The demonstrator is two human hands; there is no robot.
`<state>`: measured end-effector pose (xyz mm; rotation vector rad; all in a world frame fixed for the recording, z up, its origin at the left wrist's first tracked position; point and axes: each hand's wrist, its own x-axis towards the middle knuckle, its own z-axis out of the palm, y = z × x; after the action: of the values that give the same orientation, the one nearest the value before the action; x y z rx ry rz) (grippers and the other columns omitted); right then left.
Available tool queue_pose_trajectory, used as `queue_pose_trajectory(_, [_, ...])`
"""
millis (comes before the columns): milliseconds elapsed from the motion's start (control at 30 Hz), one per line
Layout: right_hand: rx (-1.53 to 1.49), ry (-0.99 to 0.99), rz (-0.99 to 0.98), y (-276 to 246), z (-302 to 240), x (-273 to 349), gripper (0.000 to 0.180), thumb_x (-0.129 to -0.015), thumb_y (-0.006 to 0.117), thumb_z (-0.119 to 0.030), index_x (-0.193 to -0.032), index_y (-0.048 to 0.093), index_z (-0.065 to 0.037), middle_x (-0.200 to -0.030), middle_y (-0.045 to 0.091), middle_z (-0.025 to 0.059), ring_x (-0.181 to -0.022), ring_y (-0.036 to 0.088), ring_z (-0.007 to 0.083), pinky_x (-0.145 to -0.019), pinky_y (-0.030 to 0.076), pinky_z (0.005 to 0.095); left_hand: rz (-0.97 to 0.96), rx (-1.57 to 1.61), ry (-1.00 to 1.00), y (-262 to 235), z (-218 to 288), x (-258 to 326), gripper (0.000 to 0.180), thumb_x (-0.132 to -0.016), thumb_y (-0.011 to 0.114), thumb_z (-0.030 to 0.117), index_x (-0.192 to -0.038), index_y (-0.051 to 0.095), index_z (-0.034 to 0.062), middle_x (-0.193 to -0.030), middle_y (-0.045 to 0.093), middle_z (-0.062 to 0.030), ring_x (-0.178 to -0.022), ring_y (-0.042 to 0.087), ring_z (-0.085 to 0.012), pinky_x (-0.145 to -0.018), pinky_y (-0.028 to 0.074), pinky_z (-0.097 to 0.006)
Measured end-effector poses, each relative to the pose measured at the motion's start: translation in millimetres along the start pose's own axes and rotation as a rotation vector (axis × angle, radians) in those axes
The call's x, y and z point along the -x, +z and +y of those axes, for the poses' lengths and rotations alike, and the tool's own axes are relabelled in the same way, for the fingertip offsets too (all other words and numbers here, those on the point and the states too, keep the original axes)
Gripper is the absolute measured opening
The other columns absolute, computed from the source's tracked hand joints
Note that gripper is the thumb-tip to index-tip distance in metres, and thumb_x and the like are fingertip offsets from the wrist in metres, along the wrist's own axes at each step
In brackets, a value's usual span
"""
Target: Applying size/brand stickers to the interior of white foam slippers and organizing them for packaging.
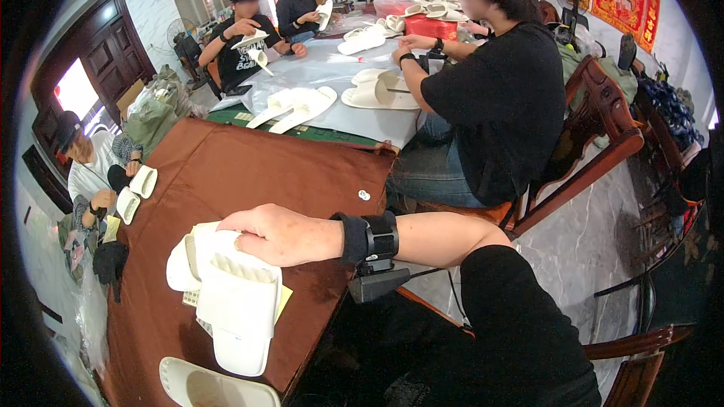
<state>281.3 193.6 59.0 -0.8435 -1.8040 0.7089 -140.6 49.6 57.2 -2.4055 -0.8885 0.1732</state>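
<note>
My right hand [275, 235] comes in from the right, with a black band and a strapped device at the wrist. Its fingers are closed over the top end of a white slide slipper [243, 316]; the fingertips are partly hidden behind it. Against that slipper, on its left, lies a second white slide slipper [183, 265]. A pale sheet of small round dots [191, 298] and a piece of yellow paper [284, 301] stick out from under the pair. Nearer the lower edge lies another white slipper [215, 386]. My left hand is out of view.
A brown cloth [249, 169] covers the table. Beyond it, several white slippers [305, 108] lie on grey sheeting. A co-worker in black [498, 98] sits at the right on a wooden chair [584, 136]; others handle slippers at the left and far side.
</note>
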Motion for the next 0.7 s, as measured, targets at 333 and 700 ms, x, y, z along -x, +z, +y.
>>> queue_pose_trajectory(333, [0.093, -0.068, -0.050, 11.7, 1.1, -28.9, 0.031, -0.095, 0.056, -0.015, -0.120, 0.065, 0.001, -0.103, 0.071, 0.0196, -0.092, 0.070, 0.0276, -0.085, 0.055, 0.0377, 0.058, -0.117, -0.295, 53.5, -19.7, -1.1, 0.045, -0.072, 0.070, 0.008, -0.116, 0.063, 0.0046, -0.137, 0.056, -0.0153, -0.132, 0.050, -0.0350, -0.114, 0.030, -0.061])
queue_pose_trajectory(700, [-0.022, 0.004, -0.252, 79.0, -5.3, -93.5, 0.031, -0.098, 0.056, -0.022, -0.114, 0.069, 0.001, -0.100, 0.073, 0.0148, -0.087, 0.068, 0.0222, -0.082, 0.053, 0.0336, 0.064, 0.509, -0.553, -3.2, 50.6, -20.9, 0.055, -0.077, 0.080, 0.022, -0.127, 0.061, 0.0110, -0.137, 0.052, -0.0151, -0.127, 0.047, -0.0387, -0.106, 0.034, -0.055])
